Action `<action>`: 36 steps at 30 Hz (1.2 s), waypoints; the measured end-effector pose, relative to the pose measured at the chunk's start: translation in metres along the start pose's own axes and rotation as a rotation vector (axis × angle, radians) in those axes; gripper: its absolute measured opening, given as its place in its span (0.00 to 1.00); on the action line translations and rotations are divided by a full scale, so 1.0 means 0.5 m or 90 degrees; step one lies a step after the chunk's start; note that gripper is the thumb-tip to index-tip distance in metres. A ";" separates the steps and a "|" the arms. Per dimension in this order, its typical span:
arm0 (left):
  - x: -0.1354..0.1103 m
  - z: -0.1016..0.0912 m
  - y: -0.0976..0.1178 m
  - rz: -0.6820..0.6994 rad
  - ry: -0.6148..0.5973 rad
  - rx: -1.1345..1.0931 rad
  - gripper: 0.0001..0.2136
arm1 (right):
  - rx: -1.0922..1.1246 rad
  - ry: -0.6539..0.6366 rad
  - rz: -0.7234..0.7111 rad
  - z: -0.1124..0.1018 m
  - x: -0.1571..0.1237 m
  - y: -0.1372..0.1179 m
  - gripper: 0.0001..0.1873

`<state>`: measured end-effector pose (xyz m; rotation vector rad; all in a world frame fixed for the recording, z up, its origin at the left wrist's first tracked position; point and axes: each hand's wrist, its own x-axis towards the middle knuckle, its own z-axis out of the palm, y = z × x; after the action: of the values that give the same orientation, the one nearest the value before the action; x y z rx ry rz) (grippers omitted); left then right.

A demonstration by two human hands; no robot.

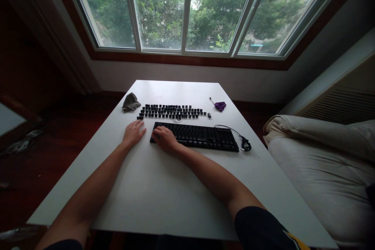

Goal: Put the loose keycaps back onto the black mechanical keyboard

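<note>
A black keyboard [202,137] lies on the white table in front of me. My right hand [165,138] rests over its left end, fingers curled down onto the keys. Whatever is between those fingers is too small and dark to make out. To the left of the keyboard, my left hand [134,133] lies flat on the table with its fingers stretched out. Just beyond its fingertips is a longer black keycap [140,117]. Rows of loose black keycaps [171,111] are spread behind the keyboard. A thin wire loop [176,120] lies between the keycaps and the keyboard.
On the white table [152,191], a crumpled grey cloth [131,102] sits at the far left. A purple cloth [220,106] and a thin light stick [211,100] lie at the far right. The coiled cable [245,144] is right of the keyboard. A covered sofa [319,172] stands beside the table.
</note>
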<state>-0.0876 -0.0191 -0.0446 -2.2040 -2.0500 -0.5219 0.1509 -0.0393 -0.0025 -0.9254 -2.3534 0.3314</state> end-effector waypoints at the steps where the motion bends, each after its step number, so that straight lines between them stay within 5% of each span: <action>1: 0.000 0.000 -0.001 -0.001 0.000 0.001 0.22 | -0.003 0.002 -0.002 0.001 0.000 0.001 0.08; 36: 0.001 0.006 -0.006 0.014 0.016 -0.008 0.21 | -0.003 0.014 -0.018 0.010 -0.001 0.008 0.08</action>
<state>-0.0901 -0.0173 -0.0476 -2.2138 -2.0128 -0.5587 0.1505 -0.0368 -0.0082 -0.8931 -2.3457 0.3031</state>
